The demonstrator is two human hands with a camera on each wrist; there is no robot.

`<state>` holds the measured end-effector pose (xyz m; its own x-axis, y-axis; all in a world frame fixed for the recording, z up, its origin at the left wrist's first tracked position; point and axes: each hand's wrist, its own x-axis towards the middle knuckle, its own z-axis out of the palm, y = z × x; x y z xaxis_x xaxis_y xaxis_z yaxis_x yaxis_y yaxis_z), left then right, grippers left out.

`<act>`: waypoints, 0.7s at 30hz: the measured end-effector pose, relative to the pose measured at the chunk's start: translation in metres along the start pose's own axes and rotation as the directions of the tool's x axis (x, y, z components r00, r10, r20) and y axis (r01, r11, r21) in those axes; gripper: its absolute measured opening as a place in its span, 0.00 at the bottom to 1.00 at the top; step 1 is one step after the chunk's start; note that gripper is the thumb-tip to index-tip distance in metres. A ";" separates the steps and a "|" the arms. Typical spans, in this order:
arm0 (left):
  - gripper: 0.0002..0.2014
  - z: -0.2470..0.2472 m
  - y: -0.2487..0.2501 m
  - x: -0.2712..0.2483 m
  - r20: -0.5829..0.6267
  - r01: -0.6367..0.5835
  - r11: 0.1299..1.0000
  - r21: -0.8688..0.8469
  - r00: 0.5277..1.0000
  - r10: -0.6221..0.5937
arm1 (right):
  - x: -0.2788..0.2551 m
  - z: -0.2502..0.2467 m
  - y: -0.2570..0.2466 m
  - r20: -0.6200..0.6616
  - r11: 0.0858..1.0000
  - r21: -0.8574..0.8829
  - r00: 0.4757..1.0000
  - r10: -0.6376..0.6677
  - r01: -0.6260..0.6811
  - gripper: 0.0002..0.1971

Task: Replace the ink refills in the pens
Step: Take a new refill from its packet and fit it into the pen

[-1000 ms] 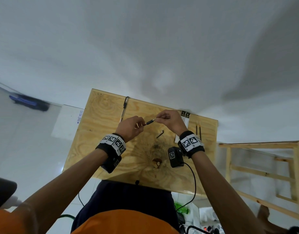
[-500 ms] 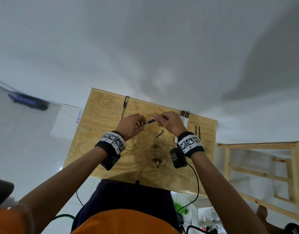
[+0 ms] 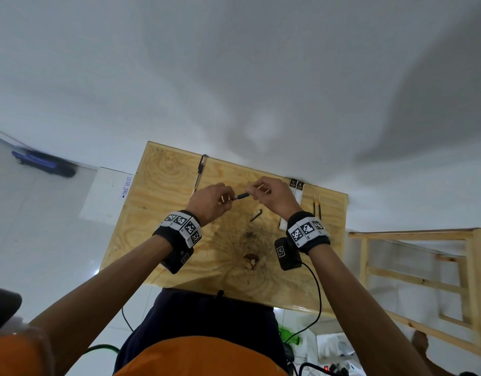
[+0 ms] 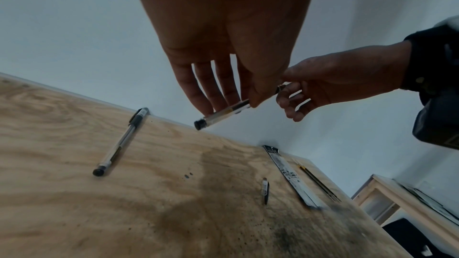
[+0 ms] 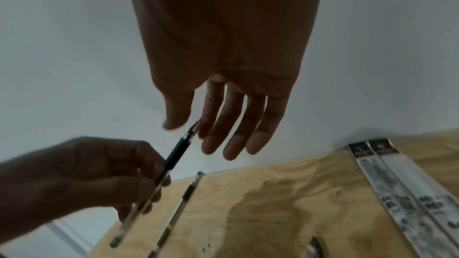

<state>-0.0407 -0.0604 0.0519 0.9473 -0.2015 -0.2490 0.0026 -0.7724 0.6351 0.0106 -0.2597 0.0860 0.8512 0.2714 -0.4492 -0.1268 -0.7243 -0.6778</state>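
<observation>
Plywood table (image 3: 158, 213) carries the loose items. Left hand (image 3: 210, 203), above table centre, grips a clear-barrelled pen (image 5: 159, 180) between thumb and fingers, black grip and metal tip aimed toward 3 o'clock. Right hand (image 3: 274, 196) meets that tip; thumb and forefinger pinch at it, other fingers extended. Second capped pen (image 4: 119, 142) lies at 11 o'clock near the far edge. Two refill packets (image 5: 397, 183) lie at 2 o'clock; two loose refills (image 3: 316, 210) lie beside them. Small black cap (image 4: 265, 190) rests near centre.
</observation>
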 end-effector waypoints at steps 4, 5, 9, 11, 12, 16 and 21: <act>0.06 0.000 -0.001 0.000 0.004 0.010 1.000 -0.002 1.000 -0.010 | 0.000 -0.002 0.001 0.041 0.998 0.064 0.999 -0.020 0.018 0.03; 0.06 0.001 -0.001 0.000 0.006 0.011 1.000 -0.006 1.000 -0.011 | 0.000 -0.002 0.001 0.038 0.998 0.052 0.999 -0.022 0.020 0.04; 0.06 0.002 -0.002 0.000 0.010 0.015 1.000 -0.017 1.000 -0.015 | -0.002 0.000 -0.002 0.022 0.999 -0.024 0.999 -0.034 0.035 0.11; 0.06 0.002 -0.002 0.000 0.007 0.016 1.000 -0.023 1.000 -0.015 | -0.001 -0.001 0.000 0.018 1.000 -0.008 1.000 -0.012 0.013 0.09; 0.06 0.001 -0.003 0.000 0.007 0.016 1.000 -0.024 1.000 -0.016 | -0.001 -0.002 0.001 0.028 1.000 0.005 1.000 -0.005 0.005 0.08; 0.06 0.002 -0.004 0.000 0.017 0.020 0.999 -0.026 1.000 -0.020 | 0.001 0.000 0.002 0.048 1.000 0.018 0.999 -0.025 0.024 0.07; 0.06 0.001 -0.005 0.001 0.011 0.019 0.999 -0.034 1.000 -0.019 | 0.003 0.002 0.000 0.056 0.999 -0.035 0.998 0.001 0.001 0.10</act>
<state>-0.0396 -0.0575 0.0483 0.9436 -0.1932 -0.2687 0.0318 -0.7553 0.6546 0.0118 -0.2572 0.0836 0.8214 0.3055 -0.4817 -0.1082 -0.7457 -0.6574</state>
